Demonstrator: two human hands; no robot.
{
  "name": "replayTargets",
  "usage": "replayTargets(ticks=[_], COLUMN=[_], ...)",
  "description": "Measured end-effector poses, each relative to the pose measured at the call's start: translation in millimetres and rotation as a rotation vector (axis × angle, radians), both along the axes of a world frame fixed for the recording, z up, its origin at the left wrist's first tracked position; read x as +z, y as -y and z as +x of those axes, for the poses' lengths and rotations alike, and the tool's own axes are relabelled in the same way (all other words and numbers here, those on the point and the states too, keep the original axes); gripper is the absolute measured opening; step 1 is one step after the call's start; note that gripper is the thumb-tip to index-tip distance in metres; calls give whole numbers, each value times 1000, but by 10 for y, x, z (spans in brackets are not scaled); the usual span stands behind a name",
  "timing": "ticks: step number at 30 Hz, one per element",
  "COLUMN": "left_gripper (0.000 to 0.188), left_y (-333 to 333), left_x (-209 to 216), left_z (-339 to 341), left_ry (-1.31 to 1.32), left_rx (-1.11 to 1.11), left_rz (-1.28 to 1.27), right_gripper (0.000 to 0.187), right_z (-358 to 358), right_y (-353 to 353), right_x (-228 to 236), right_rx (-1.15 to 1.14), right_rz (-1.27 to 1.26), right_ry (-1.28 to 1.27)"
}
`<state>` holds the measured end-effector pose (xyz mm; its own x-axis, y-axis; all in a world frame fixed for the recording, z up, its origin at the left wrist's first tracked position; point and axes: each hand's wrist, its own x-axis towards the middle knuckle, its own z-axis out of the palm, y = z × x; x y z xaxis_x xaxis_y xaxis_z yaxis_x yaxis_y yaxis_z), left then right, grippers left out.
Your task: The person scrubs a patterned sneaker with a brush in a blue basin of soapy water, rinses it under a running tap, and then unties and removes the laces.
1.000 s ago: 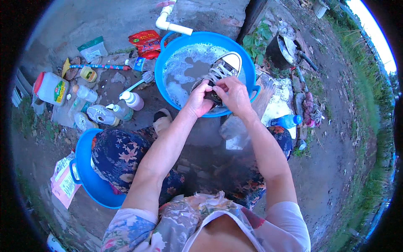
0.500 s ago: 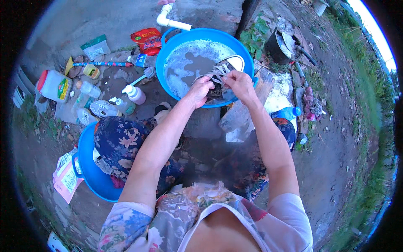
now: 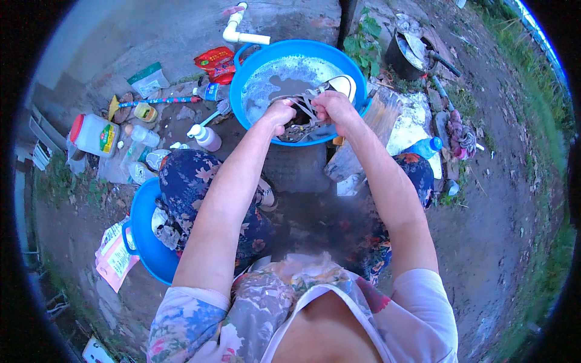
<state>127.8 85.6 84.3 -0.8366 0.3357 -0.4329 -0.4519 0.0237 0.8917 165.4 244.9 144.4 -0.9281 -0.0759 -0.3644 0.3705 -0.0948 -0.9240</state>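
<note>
A dark sneaker (image 3: 310, 131) with a white rubber toe and pale laces rests in the blue basin (image 3: 238, 103), above grey, sudsy water. My left hand (image 3: 280, 116) is closed at the shoe's left side, near its opening; its fingertips are partly hidden. Over the lacing, the fingers of my right hand (image 3: 334, 111) pinch a pale shoelace (image 3: 307, 109). The lace strands stretch across the gap between my two hands, and the dark inside of the shoe shows beneath them.
Left of the basin are a scrub brush (image 3: 223, 107), a pump bottle (image 3: 206, 138) and a white tub with a red lid (image 3: 95, 134). A second blue basin (image 3: 145, 242) stands by my left leg. Planks (image 3: 363, 133) and a blue bottle (image 3: 423, 147) lie right. A white pipe (image 3: 245, 37) juts above.
My hands have spread the laces wider over the shoe, and its opening shows more. The view has shifted slightly, so surrounding things on the left sit further right.
</note>
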Motion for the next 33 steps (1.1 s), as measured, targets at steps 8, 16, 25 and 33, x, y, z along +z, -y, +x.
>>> replayTargets(ticks=[8,16,25,33], left_gripper=[53,72,64,62], left_y=[-86,-192,-307,-223], left_x=[198,139,23,28], left_z=[201,325,322,262], left_ry=[23,70,65,174], left_rx=[-104,268,291,357], left_rz=[177,359,262,482], right_gripper=[18,17,8,14], right_z=[-137,62,161,152], right_y=[-64,-265,-179,-128], right_x=[-107,-239,-224,-436], right_rx=[4,109,345,87], right_rz=[727,577,1212,624], right_ry=[-357,-600,-605,-533])
